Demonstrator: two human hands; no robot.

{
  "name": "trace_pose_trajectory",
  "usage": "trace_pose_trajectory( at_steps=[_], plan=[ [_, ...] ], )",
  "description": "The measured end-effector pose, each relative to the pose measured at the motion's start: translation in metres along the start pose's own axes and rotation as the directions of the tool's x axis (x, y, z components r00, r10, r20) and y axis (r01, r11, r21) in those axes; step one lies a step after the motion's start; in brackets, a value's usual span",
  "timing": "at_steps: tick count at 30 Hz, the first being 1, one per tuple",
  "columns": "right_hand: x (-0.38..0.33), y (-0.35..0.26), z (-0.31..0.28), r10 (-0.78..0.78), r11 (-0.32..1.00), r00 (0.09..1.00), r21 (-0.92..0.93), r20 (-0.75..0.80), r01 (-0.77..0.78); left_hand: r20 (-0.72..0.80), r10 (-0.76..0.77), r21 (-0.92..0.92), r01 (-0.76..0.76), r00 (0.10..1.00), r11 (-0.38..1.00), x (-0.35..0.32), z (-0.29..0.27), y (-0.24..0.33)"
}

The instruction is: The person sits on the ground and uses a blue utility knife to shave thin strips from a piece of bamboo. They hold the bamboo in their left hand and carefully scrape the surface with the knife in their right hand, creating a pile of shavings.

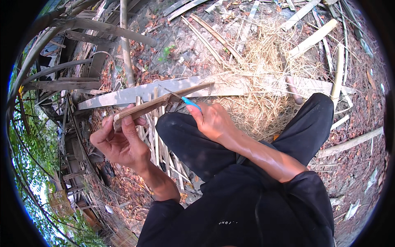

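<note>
My left hand (123,142) pinches the near left end of a split wooden stick (150,106), thumb below and fingers around it. The stick slants up to the right, its far end in front of the pale plank (234,85). A knife (191,103) with a blue handle is gripped in my right hand (213,122). Its thin blade points up and left and crosses the stick near the middle; whether the edge bites into the wood cannot be made out. Below the stick, a bundle of thin split strips (156,142) lies beside my left knee.
Straw-like shavings (263,109) heap between my knees and beyond the plank. A dark-handled tool (293,88) lies across the plank near my right knee. Cut poles (314,38) and slats are scattered on the leafy ground. Stacked old timber (70,85) stands at the left.
</note>
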State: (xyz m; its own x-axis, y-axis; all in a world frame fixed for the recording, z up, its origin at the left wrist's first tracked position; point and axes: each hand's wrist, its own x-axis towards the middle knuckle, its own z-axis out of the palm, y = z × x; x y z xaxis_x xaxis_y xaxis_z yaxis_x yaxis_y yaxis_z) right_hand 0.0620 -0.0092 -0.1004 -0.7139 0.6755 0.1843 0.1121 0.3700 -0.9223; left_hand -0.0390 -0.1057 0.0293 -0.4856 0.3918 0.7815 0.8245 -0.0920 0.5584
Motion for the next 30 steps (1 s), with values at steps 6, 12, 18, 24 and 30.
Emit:
trace_pose_trajectory(
  at_steps=[6,12,18,24,30],
  plan=[
    [-0.061,0.171,-0.029,0.390,0.804,0.908,-0.536,0.151,-0.256,0.088,-0.047,-0.044,0.051,0.995,0.998,0.029,-0.016,0.033],
    [-0.007,0.022,-0.073,0.406,0.912,0.893,-0.016,0.193,-0.411,0.046,-0.031,-0.030,0.032,0.998,0.999,0.017,0.004,0.020],
    [0.012,-0.001,-0.042,0.230,0.969,0.961,0.052,0.155,-0.240,0.080,0.036,-0.050,-0.033,0.996,0.998,0.009,0.035,0.003],
    [-0.020,0.170,-0.002,0.400,0.879,0.904,-0.339,0.147,-0.334,0.125,0.099,-0.087,-0.088,0.987,0.992,0.009,0.061,-0.019],
    [0.062,0.111,-0.045,0.287,0.958,0.955,-0.040,0.070,-0.285,0.066,0.082,0.084,-0.087,0.994,0.993,0.008,0.063,-0.059]
  ],
)
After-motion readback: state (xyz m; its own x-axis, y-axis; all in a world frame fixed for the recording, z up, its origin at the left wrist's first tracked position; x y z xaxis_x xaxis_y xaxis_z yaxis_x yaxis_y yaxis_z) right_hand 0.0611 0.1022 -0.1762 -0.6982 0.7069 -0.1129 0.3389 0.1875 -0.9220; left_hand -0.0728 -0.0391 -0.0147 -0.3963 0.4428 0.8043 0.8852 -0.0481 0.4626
